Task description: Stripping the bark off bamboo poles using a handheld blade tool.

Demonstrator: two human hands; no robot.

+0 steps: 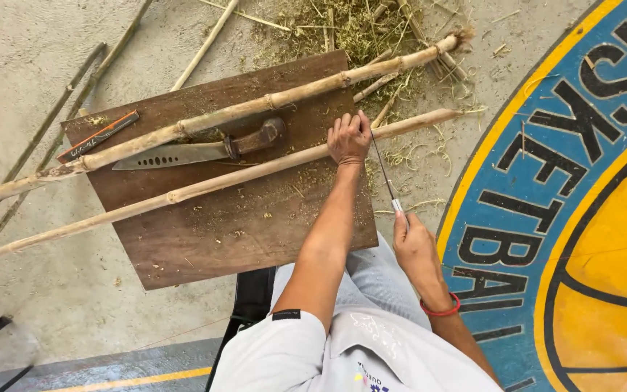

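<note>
My left hand (348,138) presses down on a long pale bamboo stalk (205,187) that lies across a brown wooden board (255,232). My right hand (414,243) grips the metal handle of a thin dark blade (382,165), whose tip reaches the stalk next to my left fingers. A second, thicker bamboo stalk (241,112) lies across the board farther away.
A big knife with a holed blade and wooden handle (205,150) lies on the board between the two stalks. A small orange-edged black tool (99,136) rests at the board's far left corner. Thin sticks (52,123), bamboo shavings (357,25) and a painted floor emblem (575,203) surround the board.
</note>
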